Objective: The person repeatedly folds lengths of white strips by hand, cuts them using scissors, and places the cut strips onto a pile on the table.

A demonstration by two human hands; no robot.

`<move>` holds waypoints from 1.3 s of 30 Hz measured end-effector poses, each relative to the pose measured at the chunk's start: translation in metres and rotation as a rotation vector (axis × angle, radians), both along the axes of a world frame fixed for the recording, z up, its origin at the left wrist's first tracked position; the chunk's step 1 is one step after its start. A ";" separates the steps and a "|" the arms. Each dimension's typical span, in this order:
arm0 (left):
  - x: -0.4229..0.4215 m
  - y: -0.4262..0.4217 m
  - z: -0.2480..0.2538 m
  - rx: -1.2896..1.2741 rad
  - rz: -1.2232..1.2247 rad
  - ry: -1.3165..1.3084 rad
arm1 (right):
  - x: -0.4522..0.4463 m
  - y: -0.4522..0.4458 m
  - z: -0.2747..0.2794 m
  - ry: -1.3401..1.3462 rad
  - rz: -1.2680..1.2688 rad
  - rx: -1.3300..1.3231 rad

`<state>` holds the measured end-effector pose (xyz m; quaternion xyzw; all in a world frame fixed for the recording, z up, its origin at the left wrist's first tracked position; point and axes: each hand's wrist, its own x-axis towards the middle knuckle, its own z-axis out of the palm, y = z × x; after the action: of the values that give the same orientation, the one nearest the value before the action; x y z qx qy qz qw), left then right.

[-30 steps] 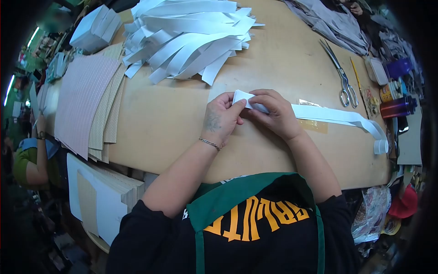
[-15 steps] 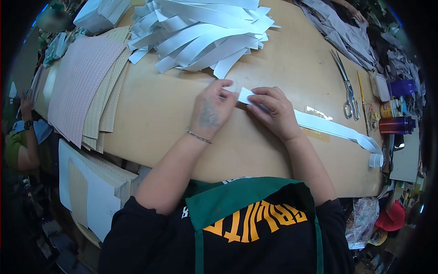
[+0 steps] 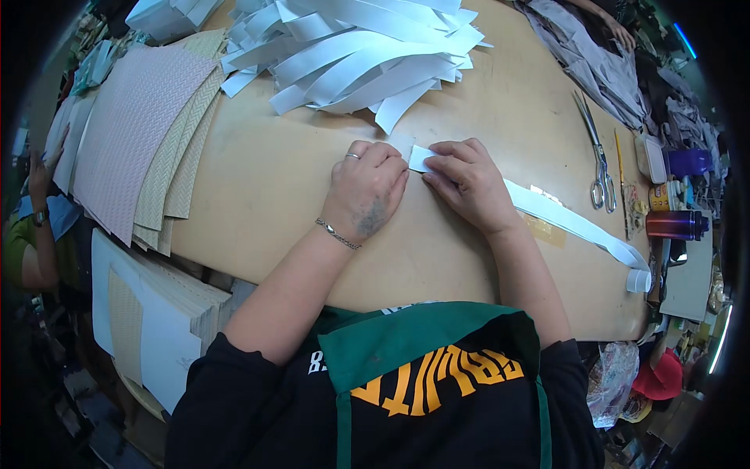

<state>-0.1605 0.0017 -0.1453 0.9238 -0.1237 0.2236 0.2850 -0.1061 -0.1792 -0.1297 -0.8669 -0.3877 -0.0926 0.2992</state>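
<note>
Head view: right hand [image 3: 467,181] pinching a white strip [image 3: 562,216] near its end, the remainder extending rightward along the table [image 3: 422,258]; left hand [image 3: 366,190] curled just beside that end, its grip indeterminable; heaped strips [image 3: 367,62] beyond.

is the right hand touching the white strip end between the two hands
Touching: the head view shows fingertips of the right hand overlapping the white strip end, which pokes out past them toward the left hand.
</note>
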 end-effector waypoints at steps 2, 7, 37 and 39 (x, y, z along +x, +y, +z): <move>-0.001 -0.001 0.000 0.034 0.009 -0.001 | -0.001 0.000 0.000 -0.012 -0.002 -0.015; -0.001 -0.002 -0.002 0.065 0.019 -0.021 | 0.000 0.000 -0.007 -0.098 0.007 -0.033; 0.001 0.001 0.002 -0.010 -0.075 0.015 | -0.008 0.005 -0.008 0.011 -0.118 -0.100; 0.000 0.001 0.004 0.042 -0.098 0.016 | -0.008 0.004 -0.007 0.020 -0.117 -0.092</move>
<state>-0.1603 0.0026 -0.1413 0.9242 -0.1715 0.1993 0.2770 -0.1139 -0.1750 -0.1370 -0.9018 -0.3374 -0.0835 0.2568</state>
